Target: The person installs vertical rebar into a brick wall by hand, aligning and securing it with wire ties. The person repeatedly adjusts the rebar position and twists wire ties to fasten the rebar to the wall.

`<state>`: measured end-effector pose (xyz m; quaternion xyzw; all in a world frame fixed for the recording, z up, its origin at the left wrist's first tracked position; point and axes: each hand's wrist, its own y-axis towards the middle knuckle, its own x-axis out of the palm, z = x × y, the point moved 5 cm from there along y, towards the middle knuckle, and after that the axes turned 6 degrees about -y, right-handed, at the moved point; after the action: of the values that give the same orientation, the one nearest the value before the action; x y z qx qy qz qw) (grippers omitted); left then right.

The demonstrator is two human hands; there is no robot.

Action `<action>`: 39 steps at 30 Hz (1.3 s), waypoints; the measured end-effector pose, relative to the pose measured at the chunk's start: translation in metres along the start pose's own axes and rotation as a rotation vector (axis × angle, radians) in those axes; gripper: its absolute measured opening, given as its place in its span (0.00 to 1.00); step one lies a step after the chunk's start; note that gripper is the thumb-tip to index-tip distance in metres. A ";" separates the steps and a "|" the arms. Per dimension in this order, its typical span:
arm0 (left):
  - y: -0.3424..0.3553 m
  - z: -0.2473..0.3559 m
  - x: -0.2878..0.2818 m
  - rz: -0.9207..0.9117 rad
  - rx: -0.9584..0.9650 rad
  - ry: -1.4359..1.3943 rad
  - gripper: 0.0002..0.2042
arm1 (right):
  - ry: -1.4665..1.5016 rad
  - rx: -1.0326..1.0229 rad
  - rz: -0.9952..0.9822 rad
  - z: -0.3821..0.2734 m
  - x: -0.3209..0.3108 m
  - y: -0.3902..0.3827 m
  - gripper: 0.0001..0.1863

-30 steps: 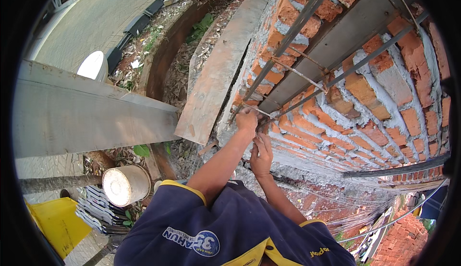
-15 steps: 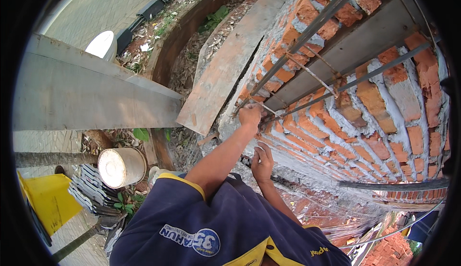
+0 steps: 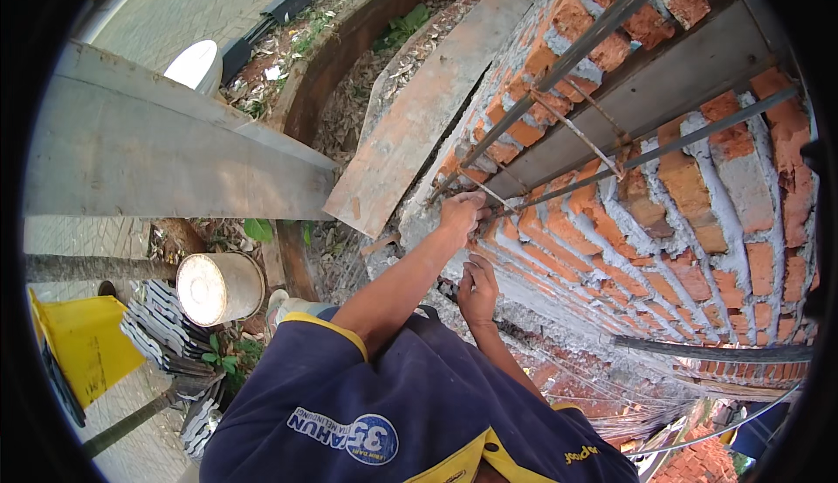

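Note:
My left hand [image 3: 462,213] reaches to the low end of a steel rebar cage [image 3: 580,128] set in the gap between two stretches of brick wall. Its fingers are bent and closed beside the lowest cross tie [image 3: 496,193]; what lies between them is hidden. Below it, close to the mortar-smeared foot of the brick wall [image 3: 668,247], is my right hand [image 3: 477,291]. Those fingers are curled in with the tips together, and anything in them is too small to make out.
Grey boards [image 3: 175,151] stand at the left, and another plank [image 3: 419,125] leans along the wall. A whitish bucket [image 3: 220,289], a stack of wavy roof tiles [image 3: 166,330] and a yellow container [image 3: 87,343] lie lower left. A dark bar [image 3: 711,349] juts out at the right.
My view has shifted slightly. The left hand's fingers lie a little further over beside the rebar, and the right hand's fingers have curled in slightly. Both hands stay in nearly the same place.

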<state>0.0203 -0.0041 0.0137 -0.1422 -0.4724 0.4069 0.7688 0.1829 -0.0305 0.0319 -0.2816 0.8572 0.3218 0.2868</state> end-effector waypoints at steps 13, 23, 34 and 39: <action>0.019 -0.016 -0.005 -0.242 -0.060 -0.125 0.07 | 0.049 0.098 -0.068 0.015 0.001 -0.007 0.07; 0.020 -0.002 0.004 -0.181 0.033 0.082 0.06 | 0.000 0.079 -0.119 0.032 0.000 -0.015 0.07; 0.020 -0.002 0.011 -0.003 -0.091 0.098 0.08 | -0.027 0.096 -0.146 0.046 0.005 -0.022 0.07; 0.009 0.004 -0.001 0.025 0.043 0.203 0.08 | 0.017 0.191 -0.152 0.046 0.005 -0.019 0.07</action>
<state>0.0118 0.0002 0.0095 -0.1718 -0.3815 0.4099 0.8105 0.2064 -0.0111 -0.0080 -0.3199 0.8626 0.2135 0.3286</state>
